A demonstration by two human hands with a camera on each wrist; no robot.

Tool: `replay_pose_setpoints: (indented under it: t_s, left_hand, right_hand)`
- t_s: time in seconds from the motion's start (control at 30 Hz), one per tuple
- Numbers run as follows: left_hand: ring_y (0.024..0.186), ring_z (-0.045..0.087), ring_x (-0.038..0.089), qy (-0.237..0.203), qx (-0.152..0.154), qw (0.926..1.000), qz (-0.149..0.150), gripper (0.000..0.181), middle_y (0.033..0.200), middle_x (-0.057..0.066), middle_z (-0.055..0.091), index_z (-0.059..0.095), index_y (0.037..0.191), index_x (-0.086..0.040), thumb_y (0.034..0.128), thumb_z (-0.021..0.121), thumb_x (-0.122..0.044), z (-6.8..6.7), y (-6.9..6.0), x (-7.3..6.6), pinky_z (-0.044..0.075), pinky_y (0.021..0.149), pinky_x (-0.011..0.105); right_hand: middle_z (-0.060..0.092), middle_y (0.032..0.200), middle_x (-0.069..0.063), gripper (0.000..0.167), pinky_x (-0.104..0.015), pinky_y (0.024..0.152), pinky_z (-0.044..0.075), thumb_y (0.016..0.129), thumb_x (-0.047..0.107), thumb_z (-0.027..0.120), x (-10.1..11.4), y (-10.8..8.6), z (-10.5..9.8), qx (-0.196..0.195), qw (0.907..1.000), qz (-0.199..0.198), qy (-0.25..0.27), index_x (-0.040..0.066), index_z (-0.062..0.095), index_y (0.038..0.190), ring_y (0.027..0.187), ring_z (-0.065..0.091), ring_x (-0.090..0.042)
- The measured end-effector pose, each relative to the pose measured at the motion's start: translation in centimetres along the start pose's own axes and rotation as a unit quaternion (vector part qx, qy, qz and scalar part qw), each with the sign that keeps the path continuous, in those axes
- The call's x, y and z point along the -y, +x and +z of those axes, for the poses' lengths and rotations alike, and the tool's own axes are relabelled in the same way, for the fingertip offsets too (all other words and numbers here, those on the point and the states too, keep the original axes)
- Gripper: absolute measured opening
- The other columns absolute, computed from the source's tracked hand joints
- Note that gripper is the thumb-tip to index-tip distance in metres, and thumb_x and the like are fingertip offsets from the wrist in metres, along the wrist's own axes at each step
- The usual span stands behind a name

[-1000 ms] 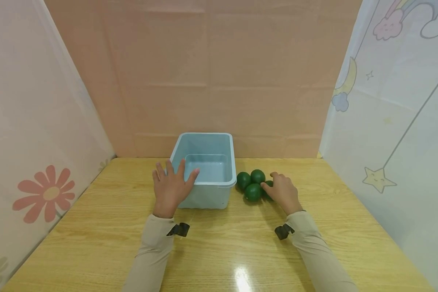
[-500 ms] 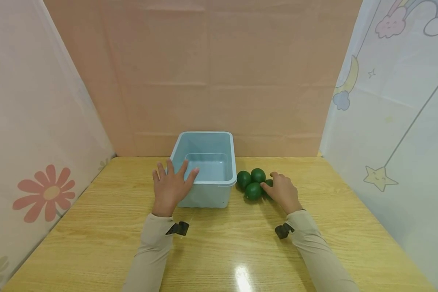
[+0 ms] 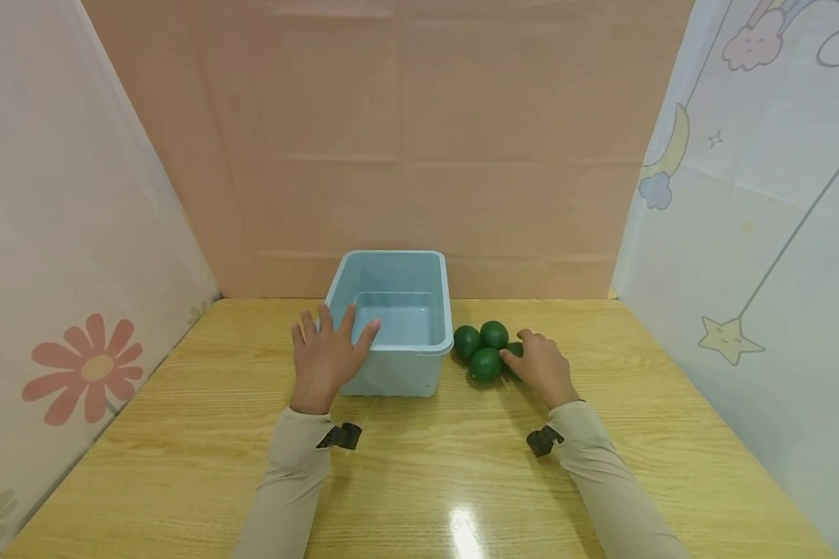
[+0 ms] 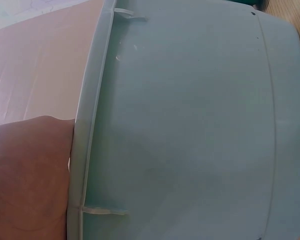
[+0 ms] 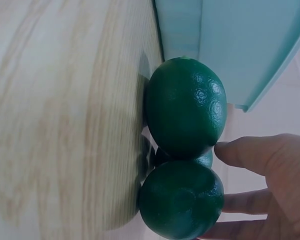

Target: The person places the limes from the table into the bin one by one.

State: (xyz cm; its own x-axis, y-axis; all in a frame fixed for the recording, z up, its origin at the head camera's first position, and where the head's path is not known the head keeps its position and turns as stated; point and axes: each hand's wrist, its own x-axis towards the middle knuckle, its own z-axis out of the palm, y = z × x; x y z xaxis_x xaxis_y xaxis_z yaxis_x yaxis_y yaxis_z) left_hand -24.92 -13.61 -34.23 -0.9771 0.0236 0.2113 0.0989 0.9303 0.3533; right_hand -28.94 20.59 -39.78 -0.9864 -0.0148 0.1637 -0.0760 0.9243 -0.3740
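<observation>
My left hand (image 3: 327,359) is held with spread fingers at the near left corner of a light blue plastic bin (image 3: 369,376). In the left wrist view, part of that hand (image 4: 30,182) shows beside the bin's rim (image 4: 87,120). Right of the bin, several dark green limes (image 3: 485,365) lie close together. My right hand (image 3: 544,368) is over the rightmost lime (image 5: 182,200) and partly covers it in the head view. In the right wrist view its thumb points at the gap between two limes, fairly straight; other fingers reach behind the rightmost lime, their tips hidden.
The wooden table (image 3: 419,473) carries the bin and limes. A peach-coloured backdrop (image 3: 405,140) rises behind it. Patterned white walls (image 3: 755,233) stand on both sides. Inside the bin, the bare bottom shows. A black camera is strapped to each wrist.
The head view has tilted very slightly, so the scene sits a little higher. Both hands, the bin and the limes keep their places.
</observation>
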Motion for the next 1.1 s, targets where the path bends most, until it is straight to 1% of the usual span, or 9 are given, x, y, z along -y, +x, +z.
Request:
replay_pose_setpoints:
  t_s: [0.23, 0.53, 0.87, 1.1]
  left_hand:
    - [0.144, 0.005, 0.060, 0.000, -0.001, 1.0000, 0.003, 0.074, 0.158, 0.036, 0.016, 0.032, 0.158, -0.013, 0.1025, 0.035, -0.062, -0.16, -0.04, -0.07, 0.004, 0.114, 0.071]
    - [0.143, 0.007, 0.061, 0.002, -0.007, 1.0000, 0.006, 0.074, 0.157, 0.037, 0.018, 0.034, 0.157, -0.012, 0.1023, 0.036, -0.062, -0.05, -0.02, -0.04, 0.006, 0.114, 0.071]
    - [0.144, 0.006, 0.061, -0.002, -0.004, 1.0000, 0.004, 0.074, 0.158, 0.037, 0.017, 0.033, 0.158, -0.013, 0.1024, 0.035, -0.062, -0.13, 0.00, -0.07, 0.005, 0.114, 0.071]
    - [0.145, 0.004, 0.060, -0.006, 0.005, 1.0000, 0.001, 0.074, 0.158, 0.036, 0.015, 0.031, 0.159, -0.014, 0.1025, 0.035, -0.062, -0.04, 0.00, -0.02, 0.004, 0.114, 0.070]
  right_hand:
    - [0.059, 0.127, -0.032, 0.056, -0.060, 0.079, 0.055, 0.098, 0.031, 0.064, -0.12, -0.03, 0.07, 0.004, 1.0000, 0.002, 0.004, -0.009, 0.053, 0.136, 0.109, 0.062, -0.048]
    - [0.058, 0.128, -0.033, 0.056, -0.061, 0.084, 0.053, 0.099, 0.029, 0.063, -0.07, -0.09, 0.07, 0.017, 0.9999, 0.004, -0.001, -0.010, 0.051, 0.136, 0.112, 0.060, -0.049]
    - [0.059, 0.127, -0.033, 0.054, -0.059, 0.084, 0.054, 0.099, 0.029, 0.062, -0.57, 0.17, 0.38, 0.020, 0.9998, 0.003, 0.009, -0.011, 0.052, 0.135, 0.110, 0.062, -0.047]
    - [0.057, 0.130, -0.033, 0.055, -0.058, 0.086, 0.052, 0.101, 0.029, 0.060, -0.61, 0.21, 0.46, 0.034, 0.9992, 0.007, 0.017, -0.011, 0.050, 0.137, 0.113, 0.060, -0.047]
